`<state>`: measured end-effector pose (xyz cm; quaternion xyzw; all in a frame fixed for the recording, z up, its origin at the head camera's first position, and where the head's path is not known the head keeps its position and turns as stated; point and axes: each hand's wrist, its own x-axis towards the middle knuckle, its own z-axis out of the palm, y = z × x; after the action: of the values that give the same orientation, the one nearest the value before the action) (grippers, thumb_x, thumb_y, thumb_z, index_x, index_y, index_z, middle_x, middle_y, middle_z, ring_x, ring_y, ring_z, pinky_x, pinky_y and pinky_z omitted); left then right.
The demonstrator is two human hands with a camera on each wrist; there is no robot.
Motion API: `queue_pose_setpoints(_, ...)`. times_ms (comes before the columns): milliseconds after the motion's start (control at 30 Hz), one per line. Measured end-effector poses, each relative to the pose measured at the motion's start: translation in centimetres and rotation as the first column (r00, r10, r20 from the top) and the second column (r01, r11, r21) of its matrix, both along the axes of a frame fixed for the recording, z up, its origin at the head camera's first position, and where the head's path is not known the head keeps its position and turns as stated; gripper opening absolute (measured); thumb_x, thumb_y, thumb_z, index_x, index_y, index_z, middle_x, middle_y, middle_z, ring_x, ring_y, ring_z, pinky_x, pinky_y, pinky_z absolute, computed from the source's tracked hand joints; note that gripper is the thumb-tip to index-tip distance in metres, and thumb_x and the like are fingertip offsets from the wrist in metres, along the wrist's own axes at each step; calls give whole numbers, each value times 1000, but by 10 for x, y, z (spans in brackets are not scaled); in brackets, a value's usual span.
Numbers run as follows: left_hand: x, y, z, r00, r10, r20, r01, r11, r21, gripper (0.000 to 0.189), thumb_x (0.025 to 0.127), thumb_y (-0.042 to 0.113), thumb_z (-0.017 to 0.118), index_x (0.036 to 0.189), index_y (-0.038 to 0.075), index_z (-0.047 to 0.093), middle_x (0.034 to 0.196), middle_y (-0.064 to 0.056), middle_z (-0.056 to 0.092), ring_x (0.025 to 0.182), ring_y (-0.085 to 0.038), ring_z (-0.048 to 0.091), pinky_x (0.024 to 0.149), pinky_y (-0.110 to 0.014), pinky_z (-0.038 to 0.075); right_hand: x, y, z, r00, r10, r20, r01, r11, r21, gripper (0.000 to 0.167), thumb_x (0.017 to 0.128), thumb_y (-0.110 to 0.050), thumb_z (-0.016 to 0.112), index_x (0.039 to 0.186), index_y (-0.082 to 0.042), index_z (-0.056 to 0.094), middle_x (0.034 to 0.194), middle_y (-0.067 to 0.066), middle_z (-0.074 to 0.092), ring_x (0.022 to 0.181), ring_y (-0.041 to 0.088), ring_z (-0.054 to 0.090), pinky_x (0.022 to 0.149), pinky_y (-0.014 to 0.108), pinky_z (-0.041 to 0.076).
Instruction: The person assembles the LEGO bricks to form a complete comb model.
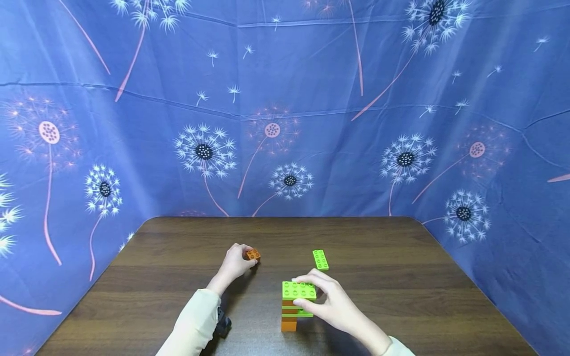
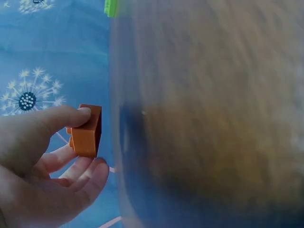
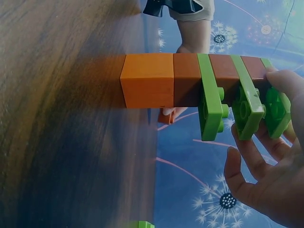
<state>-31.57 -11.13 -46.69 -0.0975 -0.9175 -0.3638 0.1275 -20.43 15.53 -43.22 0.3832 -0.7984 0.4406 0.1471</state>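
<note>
My left hand (image 1: 233, 263) pinches a small orange-brown toy brick (image 2: 85, 137) between thumb and fingers, at the left of the table. In front of me rises a stack of toy bricks: an orange block (image 3: 148, 80) at the bottom, then brown bricks (image 3: 186, 80) alternating with lime-green plates (image 3: 212, 114) that jut out to one side. My right hand (image 1: 335, 302) grips the topmost green plate (image 1: 299, 290), thumb on the near side and fingers on the far side. Those fingers partly hide the stack's right side in the head view.
A loose lime-green plate (image 1: 320, 259) lies on the brown wooden table (image 1: 401, 267), beyond my right hand. Past the far edge hangs a blue cloth (image 1: 347, 163) with dandelion prints. A black device (image 1: 222, 322) is at my left wrist.
</note>
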Motion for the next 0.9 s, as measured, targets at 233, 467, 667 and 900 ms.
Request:
queue_pose_setpoints(233, 6, 3, 13, 999, -32, -40, 35, 997, 73, 38, 69, 6, 79, 104, -4, 65, 89, -13, 62, 80, -25, 62, 71, -36, 52, -1, 0, -1, 1000, 3, -26, -3, 1000, -2, 32, 84, -23, 71, 115, -21, 62, 91, -12, 57, 76, 1, 46, 59, 19, 45)
queue_pose_setpoints(467, 21, 14, 33, 995, -62, -82, 76, 979, 188, 32, 71, 6, 79, 100, -1, 65, 88, -12, 68, 78, -24, 66, 71, -37, 56, 1, 1, 1, 1000, -10, -2, 10, 1000, 7, 33, 84, -24, 71, 115, -23, 62, 91, -12, 57, 74, 1, 45, 59, 20, 44)
queue_pose_setpoints(667, 39, 25, 52, 984, -128, -120, 157, 949, 273, 34, 72, 9, 79, 103, -1, 67, 91, -13, 70, 76, -23, 69, 68, -29, 57, 1, 1, 0, 1000, -18, -23, 18, 1000, 7, 33, 83, -24, 71, 114, -24, 62, 92, -13, 57, 75, 0, 45, 59, 22, 45)
queue_pose_setpoints(900, 59, 33, 69, 972, -163, -168, 208, 931, 301, 35, 74, 13, 79, 106, 4, 68, 96, -8, 70, 80, -19, 68, 71, -26, 56, 0, 0, -1, 1000, -14, -20, 15, 1000, 11, 33, 84, -25, 71, 115, -25, 62, 92, -13, 57, 75, 1, 46, 58, 20, 44)
